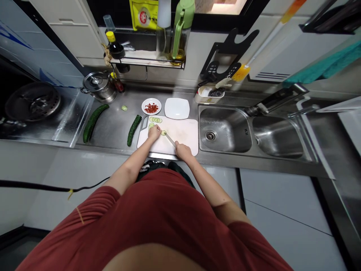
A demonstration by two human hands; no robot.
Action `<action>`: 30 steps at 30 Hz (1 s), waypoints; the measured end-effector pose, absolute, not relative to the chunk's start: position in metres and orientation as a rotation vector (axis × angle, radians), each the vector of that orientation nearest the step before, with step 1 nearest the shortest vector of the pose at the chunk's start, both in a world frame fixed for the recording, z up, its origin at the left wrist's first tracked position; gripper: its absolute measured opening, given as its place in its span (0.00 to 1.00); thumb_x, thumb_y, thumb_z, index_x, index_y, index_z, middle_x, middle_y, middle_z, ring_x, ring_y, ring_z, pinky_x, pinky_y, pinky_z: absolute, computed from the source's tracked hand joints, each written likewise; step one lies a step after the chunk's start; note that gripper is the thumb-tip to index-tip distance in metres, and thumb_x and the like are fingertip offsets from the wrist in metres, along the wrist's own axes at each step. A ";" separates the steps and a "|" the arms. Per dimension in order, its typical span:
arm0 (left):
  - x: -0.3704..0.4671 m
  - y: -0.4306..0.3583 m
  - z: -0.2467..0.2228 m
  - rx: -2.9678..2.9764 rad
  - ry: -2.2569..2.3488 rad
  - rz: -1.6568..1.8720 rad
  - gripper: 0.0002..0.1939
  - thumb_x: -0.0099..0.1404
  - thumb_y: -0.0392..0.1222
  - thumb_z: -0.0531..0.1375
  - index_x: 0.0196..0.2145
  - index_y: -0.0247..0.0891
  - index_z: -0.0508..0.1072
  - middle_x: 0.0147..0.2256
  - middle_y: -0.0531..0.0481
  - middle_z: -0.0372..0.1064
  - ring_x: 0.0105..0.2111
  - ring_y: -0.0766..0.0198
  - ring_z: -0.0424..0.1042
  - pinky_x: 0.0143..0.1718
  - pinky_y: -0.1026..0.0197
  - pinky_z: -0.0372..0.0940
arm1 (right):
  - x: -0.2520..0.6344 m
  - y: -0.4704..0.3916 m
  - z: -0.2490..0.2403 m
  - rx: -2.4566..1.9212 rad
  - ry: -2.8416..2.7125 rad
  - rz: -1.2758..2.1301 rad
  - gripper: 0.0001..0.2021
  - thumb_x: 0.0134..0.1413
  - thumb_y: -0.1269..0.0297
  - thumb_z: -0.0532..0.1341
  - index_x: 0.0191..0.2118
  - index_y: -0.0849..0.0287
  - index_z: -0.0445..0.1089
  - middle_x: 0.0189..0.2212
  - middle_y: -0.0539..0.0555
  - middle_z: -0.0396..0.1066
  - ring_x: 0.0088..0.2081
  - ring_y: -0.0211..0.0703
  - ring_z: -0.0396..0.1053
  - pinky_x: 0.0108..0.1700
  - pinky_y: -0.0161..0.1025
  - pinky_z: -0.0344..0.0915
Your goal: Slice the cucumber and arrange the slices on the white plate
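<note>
On the white cutting board [183, 130], my right hand [183, 150] is wrapped around the handle of a knife [170, 139]. Its blade points up and left, and a cucumber slice [163, 133] is at its tip. My left hand [154, 133] is just left of that slice, fingers curled together; what they hold, if anything, is hidden. Beyond this hand, several cucumber slices [156, 120] lie in an overlapping row near the board's upper left. A dark green cucumber piece [134, 130] rests left of the board, and a longer cucumber [94, 122] lies farther left.
Behind the board stand a plate of chopped red pieces [151, 107] and a white square plate [177, 108]. A cucumber end [124, 108] lies on the counter. A lidded pot [100, 86] is at back left, a frying pan [33, 101] farther left. The sink [225, 130] adjoins the board's right.
</note>
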State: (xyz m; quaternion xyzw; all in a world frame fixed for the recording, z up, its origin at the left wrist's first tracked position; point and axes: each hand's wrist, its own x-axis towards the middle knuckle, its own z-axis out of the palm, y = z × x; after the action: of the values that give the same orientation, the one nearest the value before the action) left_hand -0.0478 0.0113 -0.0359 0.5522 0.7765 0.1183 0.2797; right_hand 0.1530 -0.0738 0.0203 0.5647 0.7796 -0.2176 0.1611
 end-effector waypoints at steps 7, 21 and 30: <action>-0.049 0.011 -0.041 1.482 2.092 0.359 0.06 0.60 0.42 0.59 0.36 0.41 0.72 0.37 0.47 0.72 0.41 0.58 0.70 0.42 0.60 0.61 | 0.148 -0.074 0.015 1.602 2.221 -0.668 0.16 0.60 0.74 0.48 0.54 0.62 0.56 0.42 0.64 0.73 0.44 0.52 0.72 0.42 0.42 0.65; -0.050 0.016 -0.040 1.444 2.080 0.305 0.06 0.59 0.44 0.61 0.35 0.42 0.71 0.37 0.48 0.73 0.41 0.58 0.71 0.42 0.60 0.62 | 0.147 -0.068 0.019 1.573 2.189 -0.734 0.17 0.59 0.76 0.48 0.54 0.63 0.56 0.42 0.65 0.73 0.44 0.53 0.72 0.42 0.43 0.65; -0.051 0.018 -0.039 1.443 2.083 0.287 0.06 0.59 0.44 0.61 0.35 0.42 0.72 0.37 0.47 0.73 0.42 0.57 0.71 0.44 0.60 0.62 | 0.140 -0.060 0.020 1.560 2.196 -0.746 0.17 0.59 0.77 0.47 0.54 0.62 0.56 0.43 0.64 0.72 0.45 0.52 0.72 0.43 0.42 0.65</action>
State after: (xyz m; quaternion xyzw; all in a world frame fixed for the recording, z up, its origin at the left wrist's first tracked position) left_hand -0.0508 0.0175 -0.0389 0.5413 0.7814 0.1076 0.2915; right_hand 0.1398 -0.0602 0.0195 0.5498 0.7738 -0.2630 0.1726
